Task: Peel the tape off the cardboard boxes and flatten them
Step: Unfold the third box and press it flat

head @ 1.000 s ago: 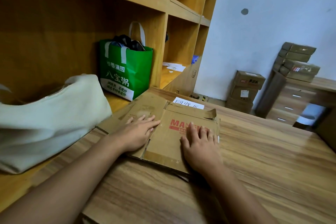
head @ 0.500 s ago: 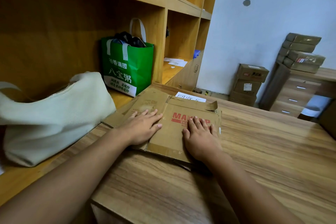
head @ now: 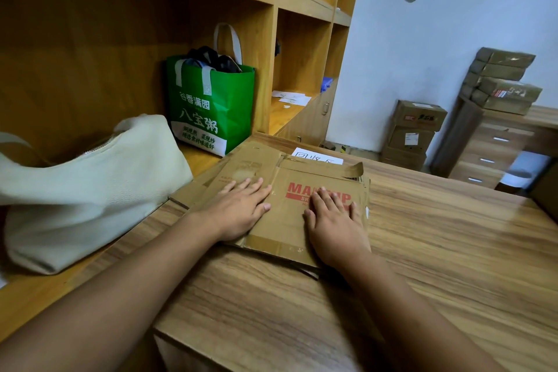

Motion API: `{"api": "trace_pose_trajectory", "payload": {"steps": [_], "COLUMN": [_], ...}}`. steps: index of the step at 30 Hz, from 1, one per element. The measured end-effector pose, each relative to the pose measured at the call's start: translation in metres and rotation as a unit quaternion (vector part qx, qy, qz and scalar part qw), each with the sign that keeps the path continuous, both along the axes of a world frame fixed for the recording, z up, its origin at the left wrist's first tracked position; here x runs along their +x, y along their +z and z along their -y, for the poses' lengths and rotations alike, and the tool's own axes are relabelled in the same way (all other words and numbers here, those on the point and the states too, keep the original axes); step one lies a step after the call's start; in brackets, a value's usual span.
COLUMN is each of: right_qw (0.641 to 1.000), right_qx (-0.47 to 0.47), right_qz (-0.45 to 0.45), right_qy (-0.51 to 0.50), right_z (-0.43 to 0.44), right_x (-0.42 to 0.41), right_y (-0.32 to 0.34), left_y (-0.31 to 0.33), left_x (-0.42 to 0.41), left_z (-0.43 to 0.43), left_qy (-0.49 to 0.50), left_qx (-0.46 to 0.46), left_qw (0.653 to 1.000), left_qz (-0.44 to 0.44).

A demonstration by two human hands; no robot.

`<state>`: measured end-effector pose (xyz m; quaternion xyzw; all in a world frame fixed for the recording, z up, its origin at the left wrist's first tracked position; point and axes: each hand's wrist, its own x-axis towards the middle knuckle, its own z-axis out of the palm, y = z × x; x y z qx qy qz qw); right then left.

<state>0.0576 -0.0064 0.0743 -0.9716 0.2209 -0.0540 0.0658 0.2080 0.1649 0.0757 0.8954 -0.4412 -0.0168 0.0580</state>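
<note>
The flattened brown cardboard box with red printed letters (head: 287, 223) lay flat on the wood-grain table (head: 437, 257), near its left edge and overhanging it a little. Both hands pressed down on it. The left hand (head: 238, 211) lay palm-down on the box's left panel, fingers straight and held close together, thumb out to the side. The right hand (head: 335, 226) lay palm-down on the right panel, fingers straight and slightly spread, covering part of the red lettering. A loose strip of brown tape (head: 347, 170) curled up along the box's far edge. Just beyond it a white paper sheet with handwritten characters (head: 317, 157) lay on the table, partly hidden by the cardboard.

To the left, a pale cream soft bag (head: 90, 190) slumped on the low ledge of the wooden shelf unit (head: 120, 24), close to the box's left flap. Behind it stood a green tote bag with white print (head: 211, 112). By the far wall a stack of brown cartons (head: 416, 130) stood on the floor, well apart from the table, and more flat cartons (head: 504, 78) lay piled on a wooden drawer unit (head: 489, 154).
</note>
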Motion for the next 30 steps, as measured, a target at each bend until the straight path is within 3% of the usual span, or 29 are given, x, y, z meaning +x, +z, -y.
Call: {"api": "trace_pose_trajectory", "payload": {"steps": [10, 14, 16, 19, 21, 24, 30], "right_qw": [0.999, 1.0, 0.998, 0.978, 0.962, 0.956, 0.971], "right_qx": [0.035, 0.002, -0.012, -0.007, 0.008, 0.019, 0.016], "right_qz": [-0.012, -0.003, 0.064, 0.206, 0.271, 0.293, 0.232], "right_qy": [0.026, 0.021, 0.014, 0.017, 0.02, 0.011, -0.054], "right_z": [-0.001, -0.014, -0.019, -0.015, -0.007, 0.006, 0.04], "right_x": [-0.002, -0.004, -0.011, -0.04, -0.07, -0.134, -0.249], "right_y": [0.004, 0.022, 0.037, 0.062, 0.073, 0.075, 0.044], "left_y": [-0.007, 0.015, 0.028, 0.046, 0.052, 0.048, 0.026], "left_x": [0.0, -0.015, -0.028, -0.058, -0.095, -0.165, -0.267], "left_z": [0.003, 0.01, 0.013, 0.02, 0.022, 0.02, 0.054], "left_qy": [-0.007, 0.022, 0.024, 0.028, 0.015, -0.04, -0.167], "left_qx": [0.005, 0.047, -0.013, -0.182, -0.235, -0.237, -0.182], "left_qw": [1.0, 0.994, 0.993, 0.981, 0.971, 0.97, 0.967], "left_qz": [0.002, 0.096, 0.118, 0.065, 0.041, 0.047, -0.061]}}
